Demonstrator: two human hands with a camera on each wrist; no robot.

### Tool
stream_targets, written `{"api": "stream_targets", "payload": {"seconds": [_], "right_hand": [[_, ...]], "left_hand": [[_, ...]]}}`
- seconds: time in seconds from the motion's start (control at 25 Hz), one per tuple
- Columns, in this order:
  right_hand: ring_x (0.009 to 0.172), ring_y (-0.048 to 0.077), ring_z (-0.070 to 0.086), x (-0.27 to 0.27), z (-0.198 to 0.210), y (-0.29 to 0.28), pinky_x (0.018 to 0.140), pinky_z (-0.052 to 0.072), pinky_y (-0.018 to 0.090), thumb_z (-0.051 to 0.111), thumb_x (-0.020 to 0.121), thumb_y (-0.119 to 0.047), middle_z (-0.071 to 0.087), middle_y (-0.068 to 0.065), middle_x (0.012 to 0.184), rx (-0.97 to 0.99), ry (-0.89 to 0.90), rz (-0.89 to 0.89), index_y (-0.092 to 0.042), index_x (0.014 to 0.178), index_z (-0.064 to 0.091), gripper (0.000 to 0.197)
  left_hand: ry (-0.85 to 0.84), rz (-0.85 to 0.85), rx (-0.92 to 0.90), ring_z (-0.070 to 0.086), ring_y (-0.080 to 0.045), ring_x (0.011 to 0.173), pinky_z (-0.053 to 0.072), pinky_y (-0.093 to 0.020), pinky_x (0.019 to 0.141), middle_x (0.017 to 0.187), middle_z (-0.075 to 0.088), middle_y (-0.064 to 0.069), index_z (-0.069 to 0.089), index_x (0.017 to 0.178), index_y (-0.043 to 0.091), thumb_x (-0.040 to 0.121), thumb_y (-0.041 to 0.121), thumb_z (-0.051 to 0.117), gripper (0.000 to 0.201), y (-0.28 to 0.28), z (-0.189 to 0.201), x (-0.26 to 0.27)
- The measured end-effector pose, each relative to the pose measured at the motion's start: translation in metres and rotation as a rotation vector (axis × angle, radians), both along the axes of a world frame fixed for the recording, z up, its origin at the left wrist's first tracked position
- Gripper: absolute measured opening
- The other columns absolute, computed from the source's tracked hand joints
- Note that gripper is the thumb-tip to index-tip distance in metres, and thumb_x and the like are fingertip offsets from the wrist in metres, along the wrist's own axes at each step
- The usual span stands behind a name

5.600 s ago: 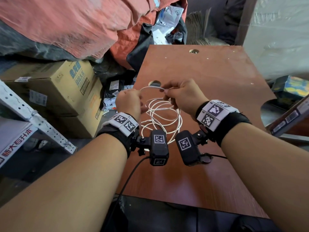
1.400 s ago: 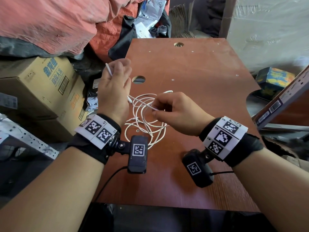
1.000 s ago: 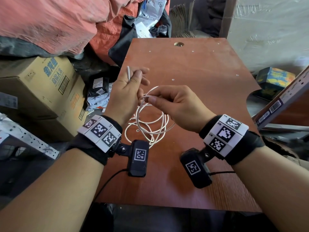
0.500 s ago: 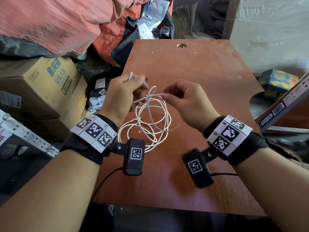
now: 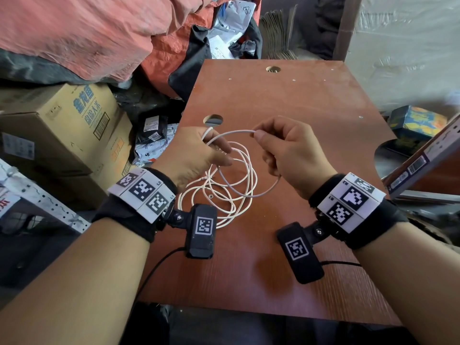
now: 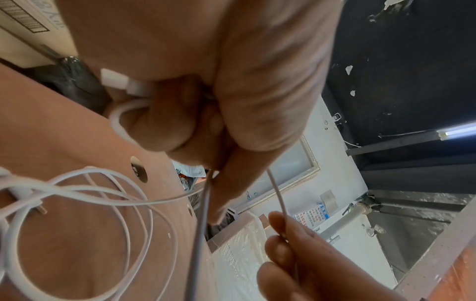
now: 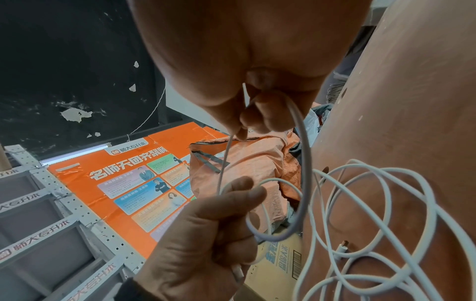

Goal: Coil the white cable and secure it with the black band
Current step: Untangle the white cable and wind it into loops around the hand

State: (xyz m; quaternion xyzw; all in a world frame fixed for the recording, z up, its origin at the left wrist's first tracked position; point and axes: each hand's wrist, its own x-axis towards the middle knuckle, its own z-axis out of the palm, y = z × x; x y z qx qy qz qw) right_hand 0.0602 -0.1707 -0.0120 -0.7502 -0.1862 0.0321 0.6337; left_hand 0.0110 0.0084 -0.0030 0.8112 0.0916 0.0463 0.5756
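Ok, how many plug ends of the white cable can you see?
2. One white plug is gripped in the left hand; the other plug lies among the cable's loops on the reddish-brown wooden board.

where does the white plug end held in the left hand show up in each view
Head: the white plug pokes up above the left hand, centre of frame.
Left wrist: upper left, sticking out from under the curled fingers.
Right wrist: bottom centre, below the left hand.
Shared landmark: the round hole in the brown board; in the right wrist view, partly hidden by cable.
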Motion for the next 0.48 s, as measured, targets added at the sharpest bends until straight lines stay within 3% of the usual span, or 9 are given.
{"api": "stream_targets", "payload": {"seconds": [0.08, 0.16, 0.32, 0.4, 0.48], "right_hand": [[0.043, 0.012, 0.040, -0.001, -0.001, 0.001, 0.040, 0.034, 0.022, 0.057, 0.097, -0.011, 0.047, -0.011, 0.049, 0.033, 0.024, 0.027, -0.017, 0.085, 0.064, 0.015], [0.043, 0.010, 0.036, -0.001, -0.003, 0.002, 0.041, 0.030, 0.020, 0.058, 0.097, -0.015, 0.044, -0.011, 0.050, 0.013, 0.001, 0.018, -0.019, 0.086, 0.064, 0.014], [0.037, 0.006, 0.040, 0.001, -0.005, 0.000, 0.039, 0.033, 0.018, 0.067, 0.092, -0.028, 0.052, -0.007, 0.046, -0.065, -0.041, -0.088, -0.008, 0.081, 0.064, 0.023], [0.033, 0.005, 0.041, 0.002, -0.004, -0.002, 0.037, 0.033, 0.015, 0.070, 0.089, -0.035, 0.055, -0.003, 0.046, -0.074, -0.011, -0.113, 0.000, 0.079, 0.062, 0.038], [0.033, 0.008, 0.040, 0.001, -0.005, -0.002, 0.038, 0.034, 0.019, 0.068, 0.089, -0.041, 0.056, 0.000, 0.046, -0.099, 0.026, -0.091, 0.002, 0.077, 0.062, 0.046]], "left_hand": [[0.062, -0.061, -0.112, 0.030, -0.008, 0.037, 0.020, -0.017, 0.036, 0.049, 0.046, 0.003, 0.071, 0.091, -0.002, 0.086, 0.014, 0.072, 0.017, -0.002, 0.003, -0.002], [0.132, -0.153, -0.238, 0.022, -0.009, 0.038, 0.010, -0.020, 0.039, 0.051, 0.041, 0.000, 0.070, 0.089, -0.002, 0.095, 0.029, 0.059, 0.034, -0.002, 0.007, -0.003], [0.202, -0.272, -0.470, 0.013, -0.006, 0.033, 0.002, -0.017, 0.040, 0.045, 0.023, 0.006, 0.048, 0.062, 0.013, 0.095, 0.025, 0.045, 0.035, 0.003, 0.015, -0.005], [0.191, -0.287, -0.567, 0.012, -0.006, 0.033, 0.001, -0.018, 0.040, 0.045, 0.019, 0.007, 0.036, 0.058, 0.019, 0.096, 0.025, 0.042, 0.039, 0.004, 0.015, -0.006], [0.178, -0.292, -0.670, 0.012, -0.007, 0.032, 0.001, -0.020, 0.040, 0.044, 0.020, 0.007, 0.027, 0.057, 0.022, 0.097, 0.026, 0.039, 0.042, 0.006, 0.015, -0.005]]}}
